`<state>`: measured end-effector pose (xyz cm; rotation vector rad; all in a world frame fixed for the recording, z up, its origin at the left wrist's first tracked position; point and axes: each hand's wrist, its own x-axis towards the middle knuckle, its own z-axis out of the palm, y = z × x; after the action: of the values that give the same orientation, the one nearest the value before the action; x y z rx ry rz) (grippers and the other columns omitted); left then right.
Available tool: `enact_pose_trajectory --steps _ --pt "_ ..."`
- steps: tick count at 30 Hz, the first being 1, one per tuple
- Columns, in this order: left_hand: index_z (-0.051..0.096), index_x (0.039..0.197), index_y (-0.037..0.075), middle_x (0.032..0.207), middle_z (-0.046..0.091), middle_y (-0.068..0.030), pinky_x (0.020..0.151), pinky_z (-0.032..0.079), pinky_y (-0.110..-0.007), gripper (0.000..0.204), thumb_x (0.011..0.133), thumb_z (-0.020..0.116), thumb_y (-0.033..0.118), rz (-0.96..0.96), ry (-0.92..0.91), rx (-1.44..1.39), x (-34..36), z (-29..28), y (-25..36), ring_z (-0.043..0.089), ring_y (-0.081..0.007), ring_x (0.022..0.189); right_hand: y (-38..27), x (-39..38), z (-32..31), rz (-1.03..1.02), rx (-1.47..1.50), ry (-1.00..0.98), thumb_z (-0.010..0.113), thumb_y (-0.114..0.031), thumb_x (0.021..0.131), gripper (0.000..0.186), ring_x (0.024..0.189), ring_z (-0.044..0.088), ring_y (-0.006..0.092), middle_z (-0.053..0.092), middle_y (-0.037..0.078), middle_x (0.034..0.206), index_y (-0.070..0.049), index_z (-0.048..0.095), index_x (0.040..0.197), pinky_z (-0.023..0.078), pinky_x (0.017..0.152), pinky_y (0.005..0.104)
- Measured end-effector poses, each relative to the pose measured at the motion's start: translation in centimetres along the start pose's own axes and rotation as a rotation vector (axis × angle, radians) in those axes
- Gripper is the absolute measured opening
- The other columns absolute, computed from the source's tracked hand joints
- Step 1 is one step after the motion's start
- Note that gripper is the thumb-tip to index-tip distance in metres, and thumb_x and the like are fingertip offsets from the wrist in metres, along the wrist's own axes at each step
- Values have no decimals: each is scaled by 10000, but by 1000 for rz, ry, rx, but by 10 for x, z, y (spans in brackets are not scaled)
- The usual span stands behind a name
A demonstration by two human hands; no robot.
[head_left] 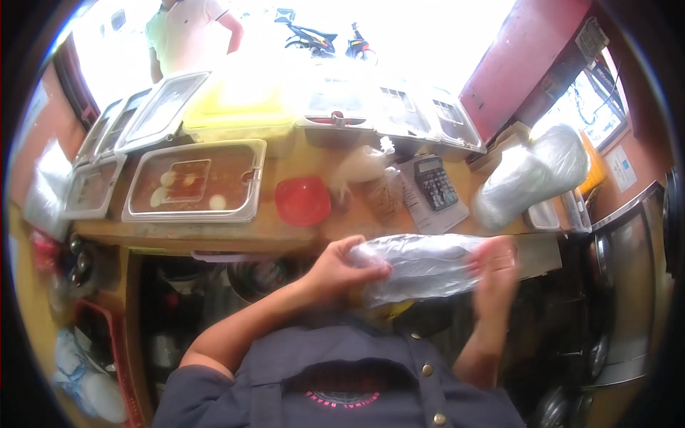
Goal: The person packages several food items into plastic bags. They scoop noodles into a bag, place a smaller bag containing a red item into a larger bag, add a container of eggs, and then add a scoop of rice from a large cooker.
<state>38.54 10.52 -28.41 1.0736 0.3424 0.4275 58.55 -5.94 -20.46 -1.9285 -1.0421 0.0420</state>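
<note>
In front of my chest, level with the counter's near edge, lies a long silvery plastic-wrapped bundle (424,265), its film creased and shiny. My left hand (351,269) grips its left end, thumb on top and fingers behind. At the right end my right hand (496,267) is closed on the bundle, its fingers blurred. What the film covers cannot be made out. Past the left hand, a red bowl (302,201) sits on the counter. A dark calculator (436,187) rests on a sheet of paper (448,216) beyond the bundle.
Left on the wooden counter (285,236) stands a lidded tray (134,207) of eggs in reddish sauce. Behind it, a yellow container (239,107) stands among clear-lidded trays. A large plastic-wrapped roll (531,175) lies at right. Outside, a person (187,36) stands near a motorcycle (312,38).
</note>
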Motion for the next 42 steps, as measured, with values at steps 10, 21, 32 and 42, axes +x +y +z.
enact_pose_trajectory --steps 10,21,32,42 --pt "453 898 101 818 523 29 685 480 -215 295 809 667 -81 200 117 39 -23 -26 -13 547 -52 780 26 -31 104 592 1030 -448 492 -137 995 183 886 637 149 652 93 1026 -8 582 1087 538 794 306" --pt "628 1113 34 1370 500 -151 836 531 -461 340 782 550 35 105 260 1362 -63 -62 -31 639 -400 961 9 51 113 218 -32 -532 585 -458 921 508 929 624 207 652 108 1024 7 590 1125 487 811 330" --pt "472 1309 -28 1404 400 -278 921 497 -476 571 745 562 -24 190 185 1229 -54 -41 -40 588 -453 1057 37 116 160 133 -475 -250 428 -212 950 321 1037 639 320 668 196 1052 -38 636 1121 535 877 445" --pt "331 1474 23 1304 561 -75 941 484 -283 771 756 594 -73 -98 -25 36 -4 -26 -10 589 -148 1096 65 -19 118 431 945 -470 565 -271 986 305 746 568 101 618 1 907 -28 587 1168 507 634 266"
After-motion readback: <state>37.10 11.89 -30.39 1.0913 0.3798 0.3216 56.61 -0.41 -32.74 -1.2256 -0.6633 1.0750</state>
